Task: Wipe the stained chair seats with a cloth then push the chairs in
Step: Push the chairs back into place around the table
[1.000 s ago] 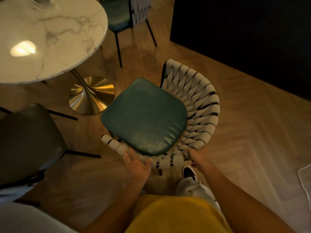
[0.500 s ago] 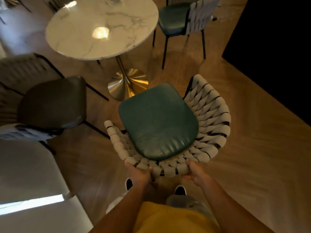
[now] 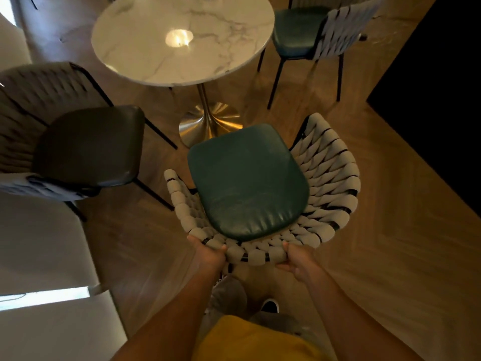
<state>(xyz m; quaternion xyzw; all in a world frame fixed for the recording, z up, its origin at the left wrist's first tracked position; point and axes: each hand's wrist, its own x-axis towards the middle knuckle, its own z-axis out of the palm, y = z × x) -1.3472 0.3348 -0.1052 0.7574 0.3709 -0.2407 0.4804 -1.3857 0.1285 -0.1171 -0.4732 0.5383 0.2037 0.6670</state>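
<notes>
A chair with a dark green seat (image 3: 247, 183) and a white woven backrest (image 3: 330, 183) stands in front of me, facing the round marble table (image 3: 182, 37). My left hand (image 3: 208, 256) grips the near left part of the backrest rim. My right hand (image 3: 299, 259) grips the rim a little to the right. The seat's front edge is close to the table's gold base (image 3: 210, 121). No cloth is in view.
A dark-seated chair (image 3: 88, 147) stands at the left, turned away from the table. Another green-seated woven chair (image 3: 309, 32) stands at the far right of the table. A white surface (image 3: 39, 243) fills the lower left, a dark wall (image 3: 437, 87) the right. The floor is wood.
The chair has moved forward toward the table with both hands on its backrest. My view has lifted, so more of the table and the left chair shows.
</notes>
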